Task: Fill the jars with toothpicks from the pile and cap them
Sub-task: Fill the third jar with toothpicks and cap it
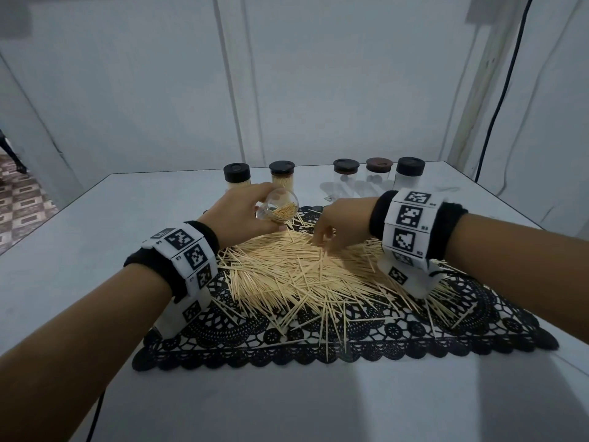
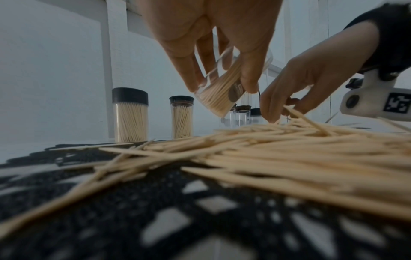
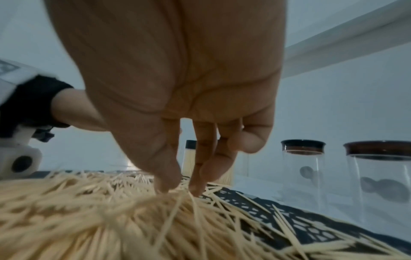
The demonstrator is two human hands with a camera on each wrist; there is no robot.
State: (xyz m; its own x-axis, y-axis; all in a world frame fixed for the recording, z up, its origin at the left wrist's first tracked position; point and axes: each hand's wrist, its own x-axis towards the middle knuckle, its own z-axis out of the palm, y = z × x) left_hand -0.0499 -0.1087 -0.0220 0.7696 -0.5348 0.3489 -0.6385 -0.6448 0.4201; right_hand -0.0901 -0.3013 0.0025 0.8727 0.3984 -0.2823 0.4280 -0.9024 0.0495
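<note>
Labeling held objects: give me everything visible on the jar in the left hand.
The held jar is a small clear cylinder, glass or plastic by its look, uncapped. It is tilted, its open mouth facing the head camera, and it is partly filled with toothpicks lying along its length. A dark label shows on its wall in the left wrist view. The left hand grips it from above, fingers and thumb wrapped round the wall, holding it in the air above the far edge of the toothpick pile. Nothing else touches it.

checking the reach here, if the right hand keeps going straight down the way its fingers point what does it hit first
The toothpick pile. The right hand points its fingertips down into it, seemingly already touching the top sticks. The black lace mat lies under the pile, so it would come only after the toothpicks.
</note>
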